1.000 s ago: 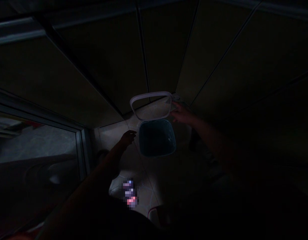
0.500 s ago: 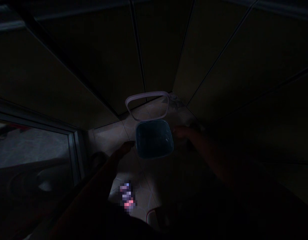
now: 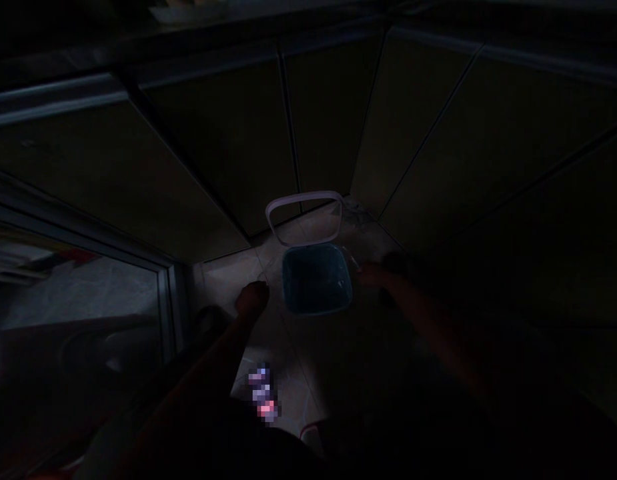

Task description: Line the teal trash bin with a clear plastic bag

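Observation:
A blue-green tub [image 3: 316, 279] with rounded corners stands on the tiled floor in the middle of the view. Behind it a pale, see-through rim or frame [image 3: 278, 198] rises at its far edge. My left hand [image 3: 253, 298] is closed just left of the tub, a small gap from its wall; a thin pale line shows near its fingers. To the right, my right hand [image 3: 372, 274] is closed around one end of a thin, light strand [image 3: 353, 259] beside the tub's right rim. The scene is very dark, so finger detail is faint.
Dark cabinet doors [image 3: 208, 127] with metal edges meet in a corner beyond the tub. A door frame [image 3: 171, 313] stands at the left. A blurred-out bright object [image 3: 263, 393] lies on the floor tiles [image 3: 298, 383] near me. Part of a red-edged shoe [image 3: 312, 437] shows below.
My left hand has drawn away from the tub's left side. A thin strand now shows at my right hand. The whole view has shifted, with the tub slightly further right in it.

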`<state>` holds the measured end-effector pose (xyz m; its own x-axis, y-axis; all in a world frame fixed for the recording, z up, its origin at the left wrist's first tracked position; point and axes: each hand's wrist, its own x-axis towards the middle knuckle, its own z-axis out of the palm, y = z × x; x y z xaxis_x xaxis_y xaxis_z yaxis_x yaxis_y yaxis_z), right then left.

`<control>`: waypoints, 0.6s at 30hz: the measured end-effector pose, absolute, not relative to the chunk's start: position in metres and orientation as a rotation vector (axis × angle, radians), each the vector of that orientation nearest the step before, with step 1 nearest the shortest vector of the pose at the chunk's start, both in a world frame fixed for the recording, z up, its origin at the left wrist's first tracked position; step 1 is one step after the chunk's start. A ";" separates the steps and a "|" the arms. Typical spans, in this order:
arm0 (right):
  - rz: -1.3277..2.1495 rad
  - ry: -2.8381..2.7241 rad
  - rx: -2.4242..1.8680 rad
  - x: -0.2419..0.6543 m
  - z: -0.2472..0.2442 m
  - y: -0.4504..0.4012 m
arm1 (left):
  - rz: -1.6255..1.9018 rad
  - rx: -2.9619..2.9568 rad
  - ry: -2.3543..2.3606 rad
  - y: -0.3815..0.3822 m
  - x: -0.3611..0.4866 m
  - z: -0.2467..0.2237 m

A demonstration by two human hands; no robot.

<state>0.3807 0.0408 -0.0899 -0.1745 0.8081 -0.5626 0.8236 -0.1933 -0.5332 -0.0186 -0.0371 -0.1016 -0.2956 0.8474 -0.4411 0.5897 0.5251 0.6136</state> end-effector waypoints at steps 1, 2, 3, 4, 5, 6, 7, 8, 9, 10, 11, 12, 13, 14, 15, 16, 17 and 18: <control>-1.303 2.017 1.990 0.382 -0.081 0.036 | 0.448 1.178 2.063 -0.042 -0.018 -0.093; -1.258 2.067 1.963 0.382 -0.071 0.030 | 0.469 1.196 2.095 -0.047 -0.017 -0.084; -1.209 2.123 1.941 0.382 -0.061 0.025 | 0.501 1.214 2.116 -0.052 -0.016 -0.074; -1.172 2.183 1.935 0.382 -0.050 0.019 | 0.542 1.230 2.130 -0.058 -0.013 -0.065; -1.150 2.241 1.952 0.381 -0.039 0.014 | 0.588 1.244 2.139 -0.063 -0.011 -0.055; -1.152 2.294 1.991 0.381 -0.027 0.008 | 0.635 1.256 2.143 -0.068 -0.008 -0.045; -1.170 2.340 2.043 0.380 -0.016 0.002 | 0.676 1.269 2.143 -0.073 -0.006 -0.035; -1.199 2.380 2.100 0.379 -0.005 -0.004 | 0.712 1.287 2.135 -0.078 -0.004 -0.025; -1.240 2.417 2.139 0.378 0.005 -0.010 | 0.741 1.313 2.122 -0.084 -0.003 -0.015; -1.290 2.454 2.154 0.378 0.015 -0.016 | 0.768 1.351 2.109 -0.089 -0.002 -0.006; -1.334 2.490 2.149 0.378 0.026 -0.023 | 0.792 1.398 2.096 -0.094 -0.002 0.004; -1.371 2.531 2.126 0.378 0.036 -0.030 | 0.820 1.451 2.083 -0.099 -0.002 0.013; -1.400 2.571 2.100 0.379 0.046 -0.037 | 0.849 1.506 2.066 -0.104 -0.003 0.021; -1.425 2.608 2.076 0.381 0.056 -0.043 | 0.878 1.553 2.044 -0.109 -0.003 0.030; -1.445 2.636 2.065 0.383 0.066 -0.050 | 0.907 1.591 2.017 -0.114 -0.004 0.039; -1.460 2.651 2.069 0.385 0.076 -0.056 | 0.943 1.621 1.986 -0.119 -0.004 0.049; -1.471 2.656 2.080 0.388 0.085 -0.063 | 0.983 1.647 1.953 -0.124 -0.004 0.059; -1.478 2.656 2.094 0.392 0.095 -0.069 | 1.024 1.671 1.925 -0.130 -0.004 0.070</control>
<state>0.3919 -0.0687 0.0949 -0.2565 0.9655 -0.0452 0.5471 0.1065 -0.8302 -0.0043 -0.1295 0.0699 -0.2115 0.9631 0.1664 0.6763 0.0213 0.7363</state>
